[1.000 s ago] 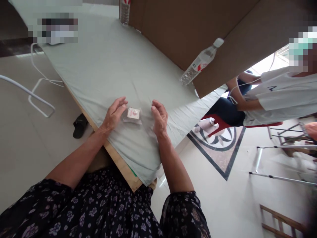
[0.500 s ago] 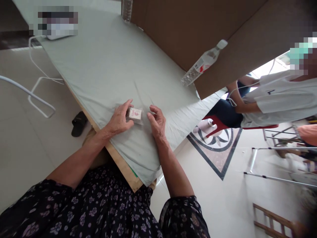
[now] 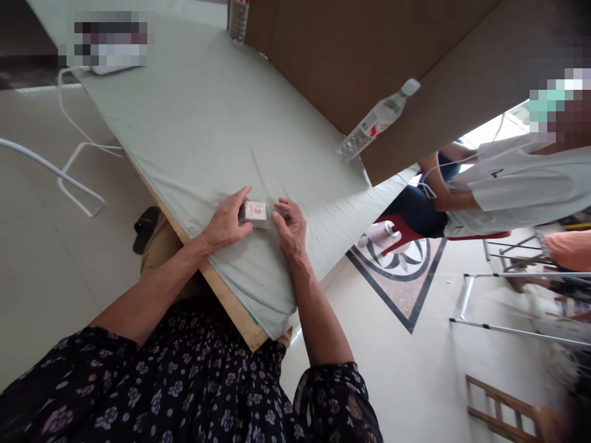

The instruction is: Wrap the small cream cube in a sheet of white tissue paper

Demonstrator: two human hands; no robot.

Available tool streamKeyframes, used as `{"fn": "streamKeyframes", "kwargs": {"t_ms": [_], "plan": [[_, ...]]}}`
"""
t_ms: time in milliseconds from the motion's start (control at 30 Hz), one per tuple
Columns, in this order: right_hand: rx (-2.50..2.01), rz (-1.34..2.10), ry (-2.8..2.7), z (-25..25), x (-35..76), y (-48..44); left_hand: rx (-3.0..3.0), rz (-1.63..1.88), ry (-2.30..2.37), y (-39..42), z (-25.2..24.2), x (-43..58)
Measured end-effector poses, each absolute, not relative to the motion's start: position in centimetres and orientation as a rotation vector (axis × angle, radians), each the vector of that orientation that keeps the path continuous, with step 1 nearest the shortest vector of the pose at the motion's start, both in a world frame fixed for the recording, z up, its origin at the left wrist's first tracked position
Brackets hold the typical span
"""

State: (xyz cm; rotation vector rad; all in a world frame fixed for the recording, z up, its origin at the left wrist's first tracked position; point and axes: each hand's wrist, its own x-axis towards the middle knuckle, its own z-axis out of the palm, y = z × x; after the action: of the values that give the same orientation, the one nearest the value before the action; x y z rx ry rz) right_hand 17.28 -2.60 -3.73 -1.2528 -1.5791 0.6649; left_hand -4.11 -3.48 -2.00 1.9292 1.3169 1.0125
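Note:
A small white box (image 3: 255, 211) with red print, apparently in clear plastic, sits on the pale green tablecloth (image 3: 198, 117) near the table's corner. My left hand (image 3: 229, 216) curves around its left end, the thumb at the near side and the fingers at the far side. Part of that end is in shadow behind the fingers. To the right of the box, across a small gap, is my right hand (image 3: 290, 227). Its thumb and fingers are bent and apart, with nothing between them.
A clear plastic bottle (image 3: 378, 120) is beside a large brown cardboard panel (image 3: 341, 61); another bottle (image 3: 239, 21) is farther back. A white device with cables (image 3: 117, 64) lies at the far left. A seated person (image 3: 512, 178) in a white shirt is on the right.
The white box has turned slightly and now looks more level in view. My right hand has come a little closer to it. The camera view has shifted slightly.

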Motion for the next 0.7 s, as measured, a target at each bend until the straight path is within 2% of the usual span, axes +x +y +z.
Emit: {"fn": "streamKeyframes", "kwargs": {"t_ms": [467, 700], "plan": [[-1.291, 0.580, -1.620, -3.6, 17.2, -2.8, 1.932, 1.133, 1.282, -2.9, -3.3, -4.0], [-1.250, 0.352, -1.884, -1.2, 16.1, -3.4, 1.978, 1.090, 1.293, -3.1, -2.9, -4.0]]}}
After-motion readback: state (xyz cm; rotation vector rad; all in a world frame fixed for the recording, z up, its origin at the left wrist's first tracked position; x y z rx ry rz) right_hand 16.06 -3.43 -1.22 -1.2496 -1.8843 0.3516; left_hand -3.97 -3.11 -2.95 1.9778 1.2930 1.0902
